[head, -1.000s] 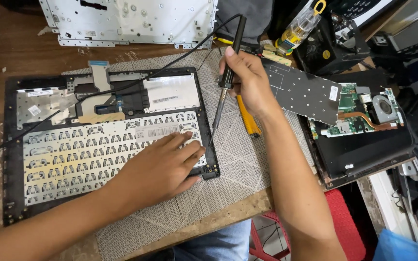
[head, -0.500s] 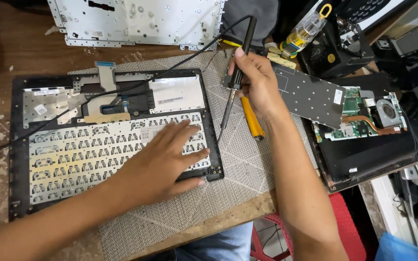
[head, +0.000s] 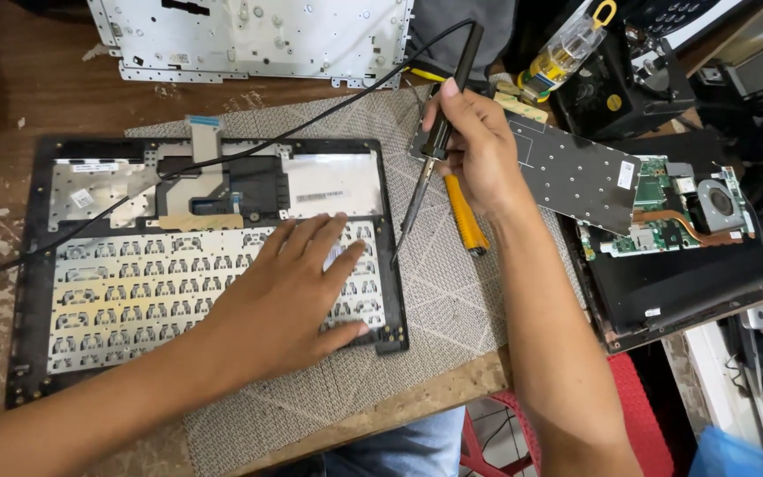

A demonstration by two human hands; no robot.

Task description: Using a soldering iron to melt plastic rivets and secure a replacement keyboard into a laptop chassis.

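Soldering iron [head: 439, 141] sits clenched in the right hand [head: 479, 150], tip just off the keyboard's edge; left hand [head: 289, 296] lies flat, released, on the upturned keyboard [head: 134, 300] on the bench. Reaching the rim likely needs a steady tip.

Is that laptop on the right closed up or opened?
Opened: the laptop base has its cover off, baring the green circuit board and round fan.

Matt silvery metal keyboard backplate [head: 134, 300] lies on a woven grey mat [head: 452, 291] over worn, scuffed wooden table [head: 11, 79].
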